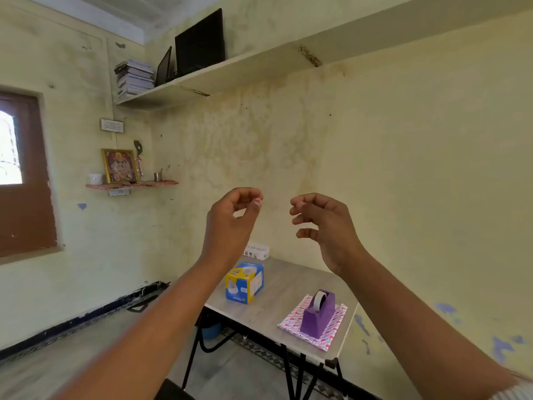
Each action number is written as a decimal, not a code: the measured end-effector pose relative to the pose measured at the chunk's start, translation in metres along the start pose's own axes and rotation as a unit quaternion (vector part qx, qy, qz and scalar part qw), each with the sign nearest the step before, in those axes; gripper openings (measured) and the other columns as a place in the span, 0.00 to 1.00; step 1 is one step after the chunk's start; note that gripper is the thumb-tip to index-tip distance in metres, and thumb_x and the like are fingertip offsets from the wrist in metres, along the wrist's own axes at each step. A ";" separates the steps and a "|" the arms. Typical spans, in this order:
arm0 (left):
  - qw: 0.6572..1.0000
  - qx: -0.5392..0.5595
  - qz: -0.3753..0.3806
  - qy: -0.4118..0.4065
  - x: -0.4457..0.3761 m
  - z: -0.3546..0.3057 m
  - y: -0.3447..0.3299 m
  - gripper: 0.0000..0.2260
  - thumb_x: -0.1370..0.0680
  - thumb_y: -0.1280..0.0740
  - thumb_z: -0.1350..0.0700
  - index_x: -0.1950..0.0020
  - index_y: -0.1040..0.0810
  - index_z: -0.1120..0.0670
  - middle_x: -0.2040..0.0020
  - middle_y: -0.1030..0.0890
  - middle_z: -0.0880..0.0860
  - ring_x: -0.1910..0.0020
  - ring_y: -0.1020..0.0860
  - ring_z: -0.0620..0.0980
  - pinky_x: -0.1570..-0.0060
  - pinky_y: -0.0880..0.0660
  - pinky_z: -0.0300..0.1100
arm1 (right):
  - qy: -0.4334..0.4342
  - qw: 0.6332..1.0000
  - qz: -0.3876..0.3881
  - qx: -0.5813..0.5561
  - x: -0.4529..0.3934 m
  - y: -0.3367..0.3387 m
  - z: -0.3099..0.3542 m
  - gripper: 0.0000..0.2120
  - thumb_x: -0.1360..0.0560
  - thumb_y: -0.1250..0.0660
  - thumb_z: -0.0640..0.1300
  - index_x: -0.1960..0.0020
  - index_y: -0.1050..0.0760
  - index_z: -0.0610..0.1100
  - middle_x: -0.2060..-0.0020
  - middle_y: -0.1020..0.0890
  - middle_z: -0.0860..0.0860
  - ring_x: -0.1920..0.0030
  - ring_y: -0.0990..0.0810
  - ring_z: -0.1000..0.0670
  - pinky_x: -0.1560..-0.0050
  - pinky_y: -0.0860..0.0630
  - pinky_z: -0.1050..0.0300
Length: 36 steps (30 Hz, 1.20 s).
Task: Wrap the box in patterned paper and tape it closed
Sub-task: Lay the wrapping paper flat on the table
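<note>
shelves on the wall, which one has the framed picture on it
The small low shelf by the window holds the framed picture. The long high shelf carries stacked books and dark panels instead.

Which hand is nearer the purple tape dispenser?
Right. The right hand is raised above the purple tape dispenser; the left hand is raised farther left, above the blue-and-yellow box.

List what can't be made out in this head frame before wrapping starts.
- Small white item at the table's far end: left hand's wrist covers part; too small to identify.
- Patterned paper: tape dispenser sits on its middle.
- Print on the box: too small to read.
- Right hand: fingers curled; a pinched thin item can't be ruled out.
</note>
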<state>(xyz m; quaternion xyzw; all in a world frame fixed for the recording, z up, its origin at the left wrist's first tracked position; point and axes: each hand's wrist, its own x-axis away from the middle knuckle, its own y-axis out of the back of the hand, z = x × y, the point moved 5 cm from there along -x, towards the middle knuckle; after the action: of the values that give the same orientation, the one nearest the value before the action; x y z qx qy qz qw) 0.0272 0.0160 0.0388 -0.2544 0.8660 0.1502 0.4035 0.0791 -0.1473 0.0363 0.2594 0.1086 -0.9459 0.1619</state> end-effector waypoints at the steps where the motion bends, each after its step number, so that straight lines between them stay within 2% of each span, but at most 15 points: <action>1: 1.000 -0.001 -0.001 0.006 -0.001 0.004 -0.001 0.06 0.23 0.34 0.58 0.49 0.20 0.49 0.52 0.18 0.44 0.51 0.21 0.41 0.46 0.23 0.50 | 0.001 1.000 -0.002 0.002 -0.002 0.001 -0.003 0.08 0.24 0.37 0.35 0.56 0.20 0.41 0.65 0.20 0.48 0.63 0.24 0.51 0.67 0.28 0.59; 10: 0.999 0.018 0.026 0.039 -0.026 0.096 -0.023 0.06 0.23 0.34 0.58 0.50 0.20 0.47 0.52 0.17 0.43 0.49 0.21 0.41 0.45 0.23 0.49 | -0.022 1.000 -0.013 0.007 -0.052 0.005 -0.085 0.08 0.24 0.37 0.34 0.56 0.20 0.41 0.64 0.20 0.47 0.64 0.24 0.51 0.68 0.28 0.59; 21: 0.992 0.034 0.064 0.104 -0.065 0.242 -0.045 0.07 0.22 0.34 0.60 0.51 0.21 0.48 0.52 0.17 0.45 0.50 0.21 0.41 0.47 0.25 0.40 | -0.076 0.996 -0.049 0.022 -0.131 0.008 -0.201 0.07 0.23 0.38 0.34 0.54 0.21 0.37 0.64 0.20 0.46 0.63 0.24 0.49 0.66 0.28 0.57; 26: 0.983 0.048 0.071 0.161 -0.067 0.303 -0.063 0.06 0.22 0.34 0.60 0.49 0.20 0.52 0.52 0.17 0.47 0.51 0.20 0.43 0.45 0.24 0.44 | -0.117 0.990 -0.072 0.024 -0.152 0.023 -0.254 0.08 0.23 0.39 0.35 0.54 0.21 0.38 0.63 0.20 0.45 0.63 0.24 0.49 0.66 0.27 0.57; 30: 0.976 0.045 0.086 0.193 -0.063 0.344 -0.086 0.06 0.23 0.34 0.60 0.50 0.20 0.51 0.54 0.17 0.44 0.55 0.21 0.40 0.52 0.27 0.36 | -0.150 0.985 -0.090 0.019 -0.162 0.039 -0.298 0.08 0.22 0.39 0.36 0.54 0.21 0.38 0.63 0.20 0.45 0.63 0.24 0.49 0.67 0.28 0.58; 33: 0.971 0.037 0.107 0.210 -0.060 0.373 -0.106 0.06 0.23 0.34 0.61 0.48 0.20 0.55 0.53 0.17 0.47 0.55 0.22 0.37 0.54 0.29 0.29 | -0.173 0.981 -0.083 0.028 -0.171 0.052 -0.329 0.08 0.22 0.39 0.35 0.52 0.21 0.38 0.62 0.20 0.45 0.64 0.24 0.49 0.67 0.28 0.58; 36: 0.970 0.028 0.109 0.217 -0.061 0.400 -0.125 0.06 0.23 0.34 0.60 0.48 0.20 0.55 0.52 0.17 0.47 0.51 0.20 0.41 0.52 0.28 0.30 | -0.189 0.979 -0.063 0.044 -0.184 0.067 -0.357 0.08 0.22 0.39 0.35 0.51 0.21 0.40 0.62 0.19 0.47 0.63 0.23 0.49 0.66 0.27 0.57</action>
<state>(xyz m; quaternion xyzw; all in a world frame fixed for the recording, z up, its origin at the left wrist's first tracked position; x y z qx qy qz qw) 0.3802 0.1186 -0.1725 -0.1734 0.9593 0.1102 0.1937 0.4158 -0.0602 -0.1752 0.0753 0.0504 -0.9901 0.1076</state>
